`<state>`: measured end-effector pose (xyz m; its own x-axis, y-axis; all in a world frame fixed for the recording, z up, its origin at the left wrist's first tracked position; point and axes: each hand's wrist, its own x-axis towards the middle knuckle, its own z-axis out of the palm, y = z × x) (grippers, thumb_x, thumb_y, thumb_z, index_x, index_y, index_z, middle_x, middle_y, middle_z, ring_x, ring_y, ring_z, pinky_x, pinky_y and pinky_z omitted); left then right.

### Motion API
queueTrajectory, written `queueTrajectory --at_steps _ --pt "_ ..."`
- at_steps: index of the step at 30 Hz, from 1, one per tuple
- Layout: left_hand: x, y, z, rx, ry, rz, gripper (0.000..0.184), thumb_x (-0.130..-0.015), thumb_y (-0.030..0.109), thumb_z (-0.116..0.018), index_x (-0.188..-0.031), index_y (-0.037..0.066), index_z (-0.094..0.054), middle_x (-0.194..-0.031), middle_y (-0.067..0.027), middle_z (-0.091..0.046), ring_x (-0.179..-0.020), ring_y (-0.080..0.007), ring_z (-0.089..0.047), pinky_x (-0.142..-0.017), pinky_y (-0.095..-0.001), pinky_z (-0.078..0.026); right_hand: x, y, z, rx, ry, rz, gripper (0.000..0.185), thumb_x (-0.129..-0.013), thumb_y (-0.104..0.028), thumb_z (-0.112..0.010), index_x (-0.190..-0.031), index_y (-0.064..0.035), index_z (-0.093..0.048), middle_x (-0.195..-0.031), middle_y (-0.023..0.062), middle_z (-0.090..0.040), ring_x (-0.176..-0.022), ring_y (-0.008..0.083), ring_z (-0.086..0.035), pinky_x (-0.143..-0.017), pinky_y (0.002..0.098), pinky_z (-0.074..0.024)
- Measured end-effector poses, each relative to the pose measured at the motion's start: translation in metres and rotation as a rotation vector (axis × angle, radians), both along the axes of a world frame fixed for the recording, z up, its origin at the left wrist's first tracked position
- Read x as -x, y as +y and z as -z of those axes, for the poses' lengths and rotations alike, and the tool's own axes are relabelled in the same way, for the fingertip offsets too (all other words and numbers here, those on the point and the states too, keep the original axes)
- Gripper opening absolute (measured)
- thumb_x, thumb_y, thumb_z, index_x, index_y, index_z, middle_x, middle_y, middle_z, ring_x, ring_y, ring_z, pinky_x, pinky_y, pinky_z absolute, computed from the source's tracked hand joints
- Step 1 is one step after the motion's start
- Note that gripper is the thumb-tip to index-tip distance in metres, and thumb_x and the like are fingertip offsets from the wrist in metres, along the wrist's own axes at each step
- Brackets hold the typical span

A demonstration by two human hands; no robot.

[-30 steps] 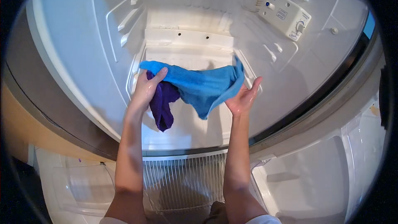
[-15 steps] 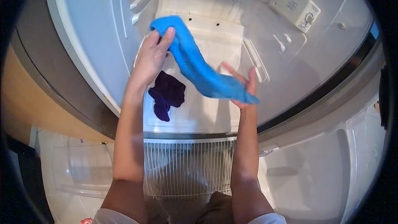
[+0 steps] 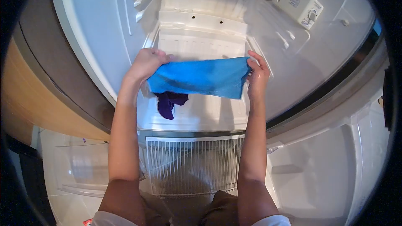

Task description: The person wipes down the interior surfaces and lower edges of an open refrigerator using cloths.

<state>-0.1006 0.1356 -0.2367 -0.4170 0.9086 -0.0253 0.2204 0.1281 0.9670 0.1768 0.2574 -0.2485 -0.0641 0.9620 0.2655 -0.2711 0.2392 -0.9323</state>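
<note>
A blue cloth (image 3: 199, 76) is stretched between my two hands inside an opened refrigerator (image 3: 201, 119). My left hand (image 3: 148, 63) is closed on the cloth's left end, thumb pointing inward. At the right end, my right hand (image 3: 257, 73) pinches the upper corner, with some fingers raised. Damp-looking darker patches mark the cloth's middle. Beneath its left part, a dark purple cloth (image 3: 166, 108) lies crumpled on the refrigerator floor, its upper portion hidden behind the blue one.
A white wire rack (image 3: 190, 165) stands below the refrigerator's front edge. To the right is the open door's inner side (image 3: 312, 171). A clear plastic drawer or shelf (image 3: 79, 167) rests on the tiles at left. A control box (image 3: 298, 5) is on the right inner wall.
The blue cloth has gone from hanging slantwise to stretched nearly level. My left hand has come down, and my right hand has risen slightly and now grips a corner.
</note>
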Motion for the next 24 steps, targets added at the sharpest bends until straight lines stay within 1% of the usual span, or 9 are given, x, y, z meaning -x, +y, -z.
queueTrajectory --at_steps 5,8,10,11,13,14,16,22,24 --pt "0.007 -0.006 -0.008 -0.249 -0.003 -0.009 0.037 -0.077 0.007 -0.071 -0.111 -0.005 -0.061 -0.089 -0.0083 -0.067 -0.078 -0.0134 -0.062 -0.072 -0.0263 -0.05 -0.005 0.008 0.002 -0.264 -0.085 0.247 0.023 -0.082 0.002 -0.06 -0.104 -0.0011 -0.065 -0.063 -0.0085 -0.043 -0.057 0.002 -0.035 -0.052 0.0189 -0.0264" --pt "0.004 -0.012 -0.008 -0.209 0.274 0.083 0.034 -0.077 0.004 -0.069 -0.109 -0.005 -0.062 -0.086 -0.0098 -0.067 -0.079 -0.0171 -0.063 -0.073 -0.029 -0.05 -0.005 0.009 0.003 -0.382 -0.133 0.3 0.021 -0.084 0.001 -0.061 -0.105 -0.0003 -0.063 -0.062 -0.0068 -0.046 -0.058 0.0022 -0.038 -0.053 0.0187 -0.0281" --pt "0.001 -0.01 -0.004 -0.158 0.648 -0.042 0.028 -0.078 0.004 -0.068 -0.105 -0.004 -0.063 -0.084 -0.0123 -0.066 -0.08 -0.0206 -0.062 -0.075 -0.0323 -0.049 -0.006 0.011 0.005 -0.433 -0.161 0.328 0.021 -0.085 0.0 -0.062 -0.106 0.0002 -0.062 -0.062 -0.0057 -0.048 -0.058 0.0023 -0.039 -0.053 0.0185 -0.0289" --pt "0.0 -0.009 -0.003 -0.156 0.646 -0.041 0.028 -0.078 0.004 -0.068 -0.105 -0.004 -0.063 -0.084 -0.0123 -0.066 -0.08 -0.0206 -0.062 -0.075 -0.0323 -0.049 -0.007 0.013 0.007 -0.431 -0.142 0.337 0.022 -0.084 0.0 -0.063 -0.106 0.0004 -0.061 -0.062 -0.0044 -0.049 -0.058 0.0024 -0.04 -0.054 0.0184 -0.0297" --pt "-0.004 -0.008 -0.002 -0.343 0.889 -0.189 0.021 -0.082 0.009 -0.067 -0.1 -0.003 -0.064 -0.081 -0.0146 -0.065 -0.076 -0.0216 -0.061 -0.074 -0.0341 -0.048 -0.008 0.01 0.006 -0.424 -0.127 0.345 0.023 -0.084 -0.001 -0.064 -0.106 0.0005 -0.061 -0.063 -0.0031 -0.051 -0.059 0.0026 -0.041 -0.054 0.0183 -0.0305" --pt "-0.005 -0.007 -0.004 -0.34 0.887 -0.188 0.021 -0.082 0.009 -0.067 -0.1 -0.003 -0.064 -0.081 -0.0146 -0.065 -0.076 -0.0216 -0.061 -0.074 -0.0341 -0.048 -0.01 0.006 0.001 -0.399 -0.154 0.37 0.023 -0.084 -0.001 -0.065 -0.106 0.0007 -0.06 -0.062 -0.0034 -0.05 -0.058 0.0029 -0.041 -0.054 0.0185 -0.0311" --pt "-0.006 -0.005 -0.012 -0.312 0.504 -0.083 0.017 -0.084 0.01 -0.064 -0.096 -0.002 -0.064 -0.082 -0.0192 -0.065 -0.076 -0.0308 -0.063 -0.072 -0.0372 -0.048 -0.012 0.001 -0.006 -0.371 -0.185 0.396 0.023 -0.084 -0.001 -0.065 -0.106 0.0008 -0.059 -0.061 -0.0036 -0.05 -0.058 0.0032 -0.041 -0.055 0.0187 -0.0316" --pt "-0.017 0.015 0.008 -0.234 0.331 0.061 0.021 -0.085 0.016 -0.065 -0.098 -0.001 -0.064 -0.083 -0.0181 -0.066 -0.078 -0.0269 -0.064 -0.072 -0.0382 -0.048 -0.02 0.019 0.016 -0.459 -0.115 0.594 0.03 -0.084 -0.003 -0.063 -0.113 -0.0005 -0.053 -0.063 -0.0009 -0.05 -0.06 0.0063 -0.043 -0.056 0.0213 -0.0347" --pt "-0.021 0.035 0.06 -0.271 0.377 -0.019 0.029 -0.085 0.021 -0.066 -0.104 0.0 -0.063 -0.09 -0.0189 -0.066 -0.084 -0.0292 -0.064 -0.077 -0.0381 -0.048 -0.023 0.022 0.036 -0.263 -0.617 0.697 0.04 -0.083 -0.015 -0.063 -0.119 -0.0003 -0.05 -0.078 0.0108 -0.062 -0.073 0.0184 -0.06 -0.069 0.03 -0.0465"
